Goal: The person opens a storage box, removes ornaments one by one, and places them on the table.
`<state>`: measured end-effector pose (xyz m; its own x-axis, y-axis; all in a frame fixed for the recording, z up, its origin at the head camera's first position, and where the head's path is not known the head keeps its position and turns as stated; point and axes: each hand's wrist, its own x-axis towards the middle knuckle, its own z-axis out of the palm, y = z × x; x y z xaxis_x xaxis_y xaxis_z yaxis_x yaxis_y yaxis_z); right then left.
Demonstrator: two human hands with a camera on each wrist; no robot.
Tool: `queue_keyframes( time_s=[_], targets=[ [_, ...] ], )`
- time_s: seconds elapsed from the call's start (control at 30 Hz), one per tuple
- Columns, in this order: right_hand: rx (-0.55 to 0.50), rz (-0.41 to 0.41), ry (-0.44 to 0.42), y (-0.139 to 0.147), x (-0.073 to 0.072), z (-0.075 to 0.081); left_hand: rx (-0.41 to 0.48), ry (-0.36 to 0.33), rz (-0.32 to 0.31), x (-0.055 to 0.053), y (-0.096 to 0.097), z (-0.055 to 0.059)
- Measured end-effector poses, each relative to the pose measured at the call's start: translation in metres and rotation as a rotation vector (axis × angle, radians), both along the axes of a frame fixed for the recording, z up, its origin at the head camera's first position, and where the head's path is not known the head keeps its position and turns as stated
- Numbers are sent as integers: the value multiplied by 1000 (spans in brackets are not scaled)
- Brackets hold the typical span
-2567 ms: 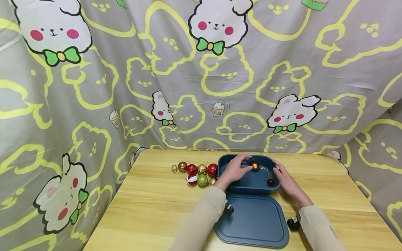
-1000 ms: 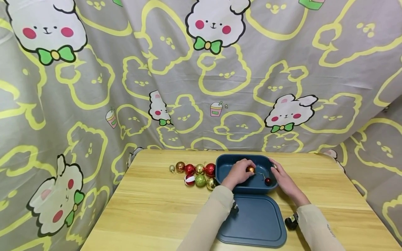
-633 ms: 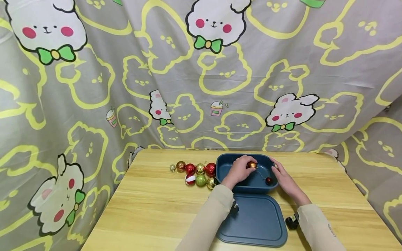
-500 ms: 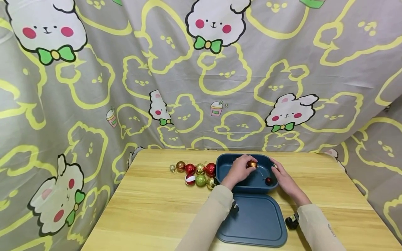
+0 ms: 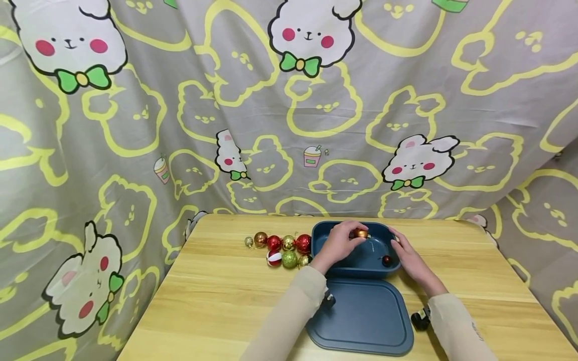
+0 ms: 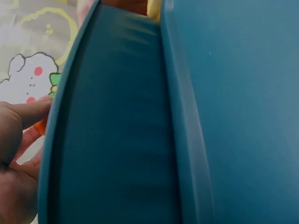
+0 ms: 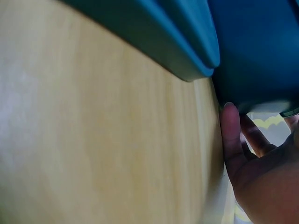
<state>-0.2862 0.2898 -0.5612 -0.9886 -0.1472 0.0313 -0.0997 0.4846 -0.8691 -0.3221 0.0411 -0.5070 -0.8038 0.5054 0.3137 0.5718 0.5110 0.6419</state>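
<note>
My left hand [image 5: 338, 241] reaches over the dark blue box [image 5: 318, 233] and pinches a copper-orange Christmas ball [image 5: 362, 233] between thumb and fingers. In the left wrist view a bit of the orange ball [image 6: 40, 127] shows between them, past the box wall. Flat against the box's right end lies my right hand [image 5: 413, 258], its fingers fairly straight; its thumb [image 7: 230, 123] touches the wall in the right wrist view. A small dark red ball [image 5: 386, 260] sits at the right inside the box.
Left of the box, several Christmas balls lie in two rows, among them a glittery red ball [image 5: 304, 243], a green ball [image 5: 289, 259] and a red-and-white ball [image 5: 274, 258]. The blue lid [image 5: 361, 318] lies flat in front of the box. A patterned curtain [image 5: 271, 115] hangs behind the table.
The copper ball first lay in the box under my spread left fingers. Now my left hand has hold of it and has shifted slightly left and back. My right hand stays at the box.
</note>
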Motion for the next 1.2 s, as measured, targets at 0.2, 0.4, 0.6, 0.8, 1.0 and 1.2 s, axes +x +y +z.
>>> queue_keyframes(
  time_s=[0.2,0.4,0.6,0.8,1.0,1.2],
  targets=[
    [-6,10,15,1,1,-2,26,-30,5,4,-11,6],
    [-10,10,11,2,1,-2,73,-46,-13,6,-21,10],
    [-12,6,1,2,0,1,95,-36,-27,8,-31,14],
    [-6,11,-1,0,1,2,97,-18,-20,14,-43,19],
    [-10,7,-2,0,1,2,123,-31,-13,18,-54,22],
    [-11,10,7,-1,1,1,123,-17,-26,24,-65,24]
  ],
)
